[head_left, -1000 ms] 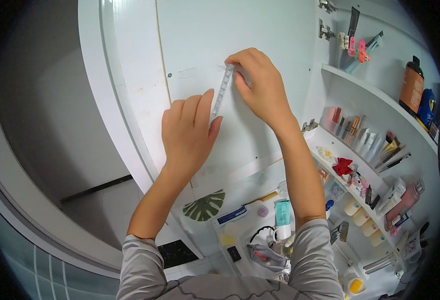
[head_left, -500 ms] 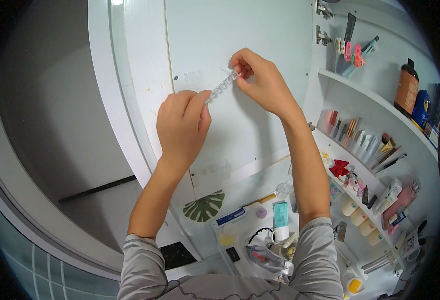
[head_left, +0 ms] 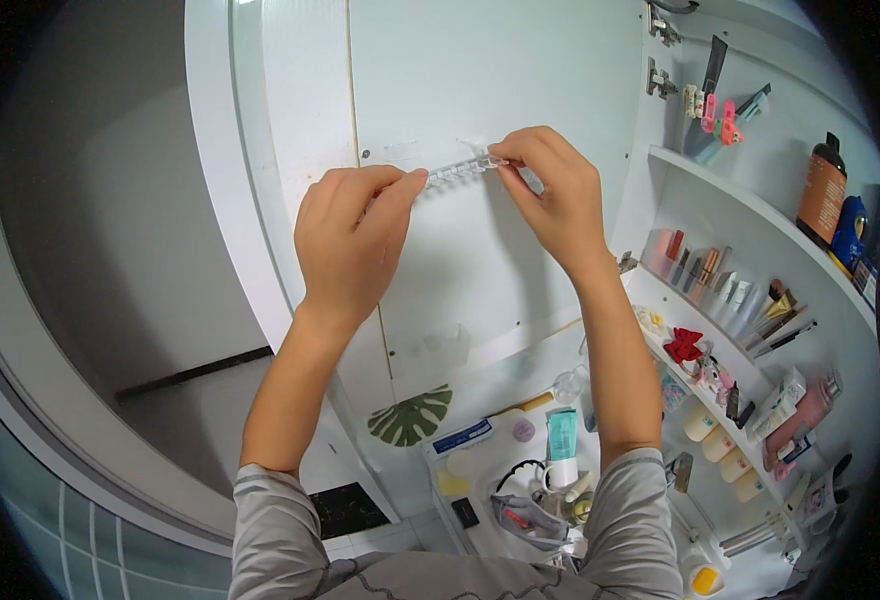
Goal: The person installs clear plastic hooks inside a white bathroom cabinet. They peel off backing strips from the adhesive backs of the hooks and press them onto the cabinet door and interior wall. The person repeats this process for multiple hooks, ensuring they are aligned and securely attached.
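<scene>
A clear plastic strip with a row of notches point(head_left: 457, 172) is stretched between my two hands, nearly level. My left hand point(head_left: 348, 235) pinches its left end between thumb and fingers. At the other end, my right hand point(head_left: 558, 195) holds it in a pinch. Behind the strip is the pale cabinet door panel point(head_left: 520, 70); I cannot tell whether the strip touches it. Clear adhesive-looking patches point(head_left: 400, 152) show on the panel just above the strip.
To the right, open cabinet shelves point(head_left: 750, 195) carry a brown bottle point(head_left: 821, 190), cosmetic tubes point(head_left: 700, 270) and a red bow point(head_left: 682, 345). Below, a white counter point(head_left: 480, 450) holds a teal tube point(head_left: 562, 435) and a grey pouch point(head_left: 532, 522). A doorway frame point(head_left: 230, 200) runs along the left.
The strip has turned from a steep slant to nearly level. My right hand has come down and right, while my left hand has moved slightly up and left. Both keep their hold.
</scene>
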The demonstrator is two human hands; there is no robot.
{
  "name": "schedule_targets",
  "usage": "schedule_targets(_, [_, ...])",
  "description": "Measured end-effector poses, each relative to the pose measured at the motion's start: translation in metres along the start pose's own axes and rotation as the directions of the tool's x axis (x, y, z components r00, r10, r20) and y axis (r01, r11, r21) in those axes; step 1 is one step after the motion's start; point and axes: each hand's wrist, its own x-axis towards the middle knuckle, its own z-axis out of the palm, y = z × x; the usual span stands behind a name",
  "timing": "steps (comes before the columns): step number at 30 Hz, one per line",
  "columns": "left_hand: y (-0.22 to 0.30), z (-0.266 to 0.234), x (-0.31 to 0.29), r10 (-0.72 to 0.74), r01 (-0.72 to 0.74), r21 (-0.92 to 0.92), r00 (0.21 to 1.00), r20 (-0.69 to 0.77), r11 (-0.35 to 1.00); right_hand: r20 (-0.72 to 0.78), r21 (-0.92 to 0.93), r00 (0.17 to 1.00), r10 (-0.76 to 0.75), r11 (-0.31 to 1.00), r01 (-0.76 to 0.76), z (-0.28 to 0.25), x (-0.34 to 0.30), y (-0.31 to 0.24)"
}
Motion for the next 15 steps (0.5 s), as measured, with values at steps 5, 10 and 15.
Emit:
schedule_targets(5, [0.004, -0.004, -0.007, -0.026, 0.027, -0.153, 1.0, 0.007, 0.988, -0.103, -0.055, 0.99, -0.1, 0.994, 0.095, 0.0, -0.012, 0.0])
schedule_targets(10, [0.01, -0.013, -0.008, 0.049, -0.052, -0.189, 0.999, -0.021, 0.981, -0.13, -0.067, 0.982, -0.136, 0.989, 0.128, -0.019, -0.018, -0.017])
schedule_targets(15, [0.015, -0.023, -0.015, 0.139, -0.135, -0.169, 0.99, 0.011, 0.976, 0.066, 0.101, 0.998, -0.003, 0.995, -0.003, -0.03, -0.039, -0.034])
